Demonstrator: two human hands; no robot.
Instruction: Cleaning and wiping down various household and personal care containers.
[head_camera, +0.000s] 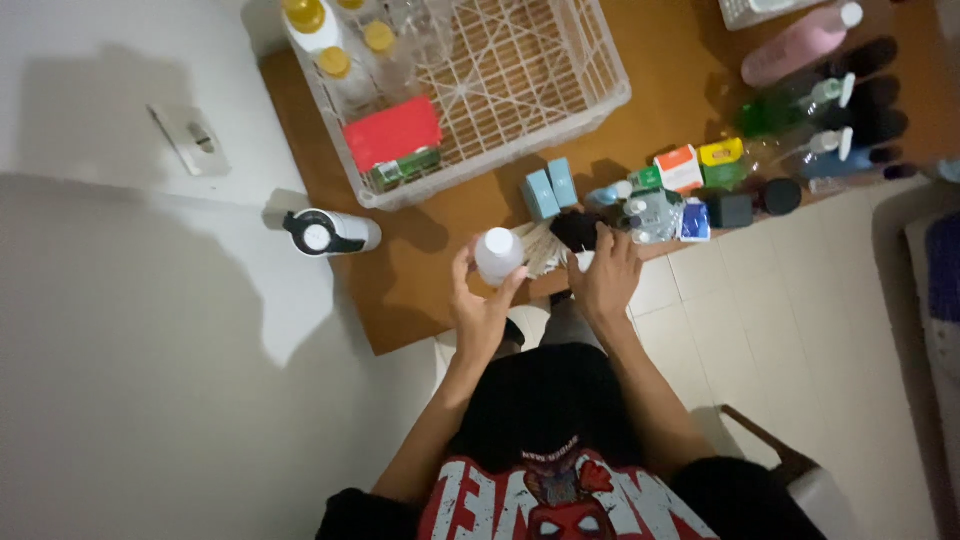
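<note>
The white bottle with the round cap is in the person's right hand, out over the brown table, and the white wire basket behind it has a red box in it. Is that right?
Not quite: the head view shows the white bottle in the left hand, fingers curled round it. The right hand rests beside it on a dark object I cannot identify. The rest stands: it is over the brown table, and the white wire basket holds a red box.
</note>
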